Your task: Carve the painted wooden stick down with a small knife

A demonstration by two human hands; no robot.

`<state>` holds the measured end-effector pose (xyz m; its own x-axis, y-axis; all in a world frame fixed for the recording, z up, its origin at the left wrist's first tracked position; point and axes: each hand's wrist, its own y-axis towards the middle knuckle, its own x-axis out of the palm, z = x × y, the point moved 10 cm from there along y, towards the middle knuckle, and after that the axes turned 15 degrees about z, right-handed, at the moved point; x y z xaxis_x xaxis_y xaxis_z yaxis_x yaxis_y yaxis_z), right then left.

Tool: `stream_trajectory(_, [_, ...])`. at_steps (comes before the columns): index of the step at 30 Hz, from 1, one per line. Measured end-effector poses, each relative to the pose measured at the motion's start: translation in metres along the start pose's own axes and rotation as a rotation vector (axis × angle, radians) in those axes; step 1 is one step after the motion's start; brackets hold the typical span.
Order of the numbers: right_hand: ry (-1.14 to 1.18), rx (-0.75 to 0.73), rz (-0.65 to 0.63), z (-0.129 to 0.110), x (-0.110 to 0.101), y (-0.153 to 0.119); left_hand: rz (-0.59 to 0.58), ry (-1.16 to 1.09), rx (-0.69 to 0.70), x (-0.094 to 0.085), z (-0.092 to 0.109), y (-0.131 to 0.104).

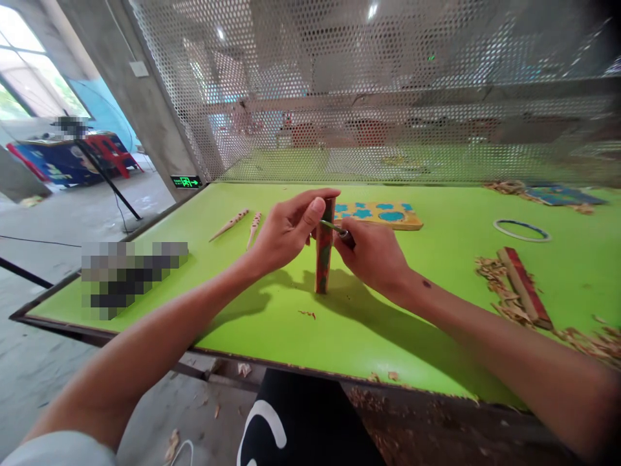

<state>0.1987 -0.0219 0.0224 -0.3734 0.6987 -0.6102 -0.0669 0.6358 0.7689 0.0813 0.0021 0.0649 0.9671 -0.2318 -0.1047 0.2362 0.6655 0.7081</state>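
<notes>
My left hand [294, 226] is closed around the upper part of a narrow painted wooden block [323, 265], which stands upright on the green tabletop. Its face has dark green and red patches. In my right hand [371, 249] is a carving knife [345, 237] with a dark handle, gripped in a closed fist. The thin blade points left and meets the block's face just by my left thumb. Some fingers of both hands are hidden behind the block and the handle. Small red shavings [307, 314] lie in front of the block.
Behind my hands lies a yellow board [407, 223] with blue shapes. Two carved wooden sticks [230, 224] rest to the left. On the right are a ring [522, 230], a red-faced wooden strip [524, 288] and curled wood shavings [499, 298]. A perforated metal screen [363, 84] rises along the back.
</notes>
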Motion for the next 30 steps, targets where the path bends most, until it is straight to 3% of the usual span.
stream_trajectory(7, [-0.069,0.066,-0.003,0.0,-0.009,0.007,0.014,-0.071,-0.032,0.004,-0.001,0.002])
stream_trajectory(14, [-0.072,0.023,-0.032,-0.006,0.0,0.003,0.086,-0.062,-0.077,-0.003,-0.011,0.005])
stream_trajectory(30, [-0.065,0.019,-0.108,0.001,0.017,-0.004,0.047,-0.035,-0.093,-0.004,-0.022,0.007])
